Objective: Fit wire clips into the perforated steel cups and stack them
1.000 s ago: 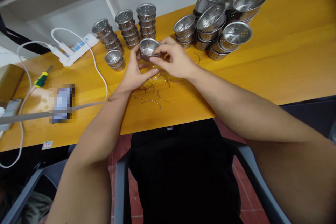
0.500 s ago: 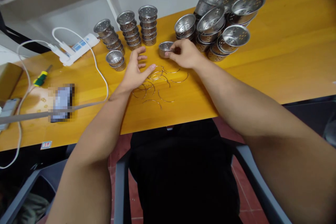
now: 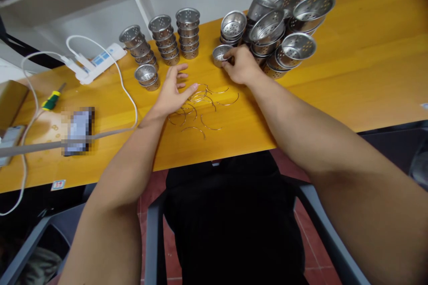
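Observation:
Between the thumb and fingers of my right hand point(image 3: 243, 64) is the rim of a small metal cup point(image 3: 220, 54), beside the larger stacked cups. A stack of perforated cups point(image 3: 233, 26) rises just behind it. My left hand point(image 3: 173, 89) hovers with fingers apart and holds nothing. Several thin curved wires point(image 3: 210, 122) lie scattered on the yellow table, some partly behind my left thumb.
Three stacks of perforated cups, one of them the middle stack point(image 3: 162, 38), stand at the back left, with a short stack point(image 3: 147, 76) in front. Further left are a power strip point(image 3: 100, 63), white cables, a screwdriver point(image 3: 51, 99) and a blurred phone point(image 3: 79, 131).
My right hand has shifted slightly right with the small cup. The cup stack behind it has moved or tilted slightly back. My left hand has barely moved.

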A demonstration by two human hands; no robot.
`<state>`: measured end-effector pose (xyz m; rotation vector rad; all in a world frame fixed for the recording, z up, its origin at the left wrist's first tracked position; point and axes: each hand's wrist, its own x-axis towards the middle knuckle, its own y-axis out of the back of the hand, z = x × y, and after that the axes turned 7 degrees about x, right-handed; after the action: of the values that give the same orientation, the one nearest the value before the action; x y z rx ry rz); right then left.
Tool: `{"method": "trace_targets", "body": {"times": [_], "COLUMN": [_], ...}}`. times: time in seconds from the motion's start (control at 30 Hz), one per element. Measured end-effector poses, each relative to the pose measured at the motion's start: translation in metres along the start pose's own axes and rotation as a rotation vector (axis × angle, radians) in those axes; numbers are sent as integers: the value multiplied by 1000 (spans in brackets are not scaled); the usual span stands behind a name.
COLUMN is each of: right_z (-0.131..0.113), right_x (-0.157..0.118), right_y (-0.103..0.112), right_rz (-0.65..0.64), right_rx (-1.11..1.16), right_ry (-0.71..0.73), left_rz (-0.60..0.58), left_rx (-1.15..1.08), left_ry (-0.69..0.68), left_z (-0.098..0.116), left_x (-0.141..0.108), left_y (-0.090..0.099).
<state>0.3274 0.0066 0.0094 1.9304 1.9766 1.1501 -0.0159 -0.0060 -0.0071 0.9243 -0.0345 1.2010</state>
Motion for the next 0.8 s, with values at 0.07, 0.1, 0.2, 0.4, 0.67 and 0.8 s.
{"method": "trace_targets", "body": {"times": [0.07,0.1,0.2,0.4,0.67,0.8], "right_z": [4,3,-5,-47,-98,-85], "right_x": [0,0,-4,-19,-32,-32], "right_y": [-4,-6,-9,-6,-14,-22], "right_rz": [94,133,143,168,-148,-256], "right_rx": [-22,-38,-28,13,121,59], "right_ry": [-57,-88,-64,96,205,224], "left_rz": [5,13,88,409,608,580], "left_rx": [0,12,98,375,336,333], "left_ry": [24,24,-21,-87,345,454], "left_z": [10,15,25,-16,-83,-73], "left_x": [0,0,4,14,14,18], "left_y": [2,5,18,58,75,79]}}
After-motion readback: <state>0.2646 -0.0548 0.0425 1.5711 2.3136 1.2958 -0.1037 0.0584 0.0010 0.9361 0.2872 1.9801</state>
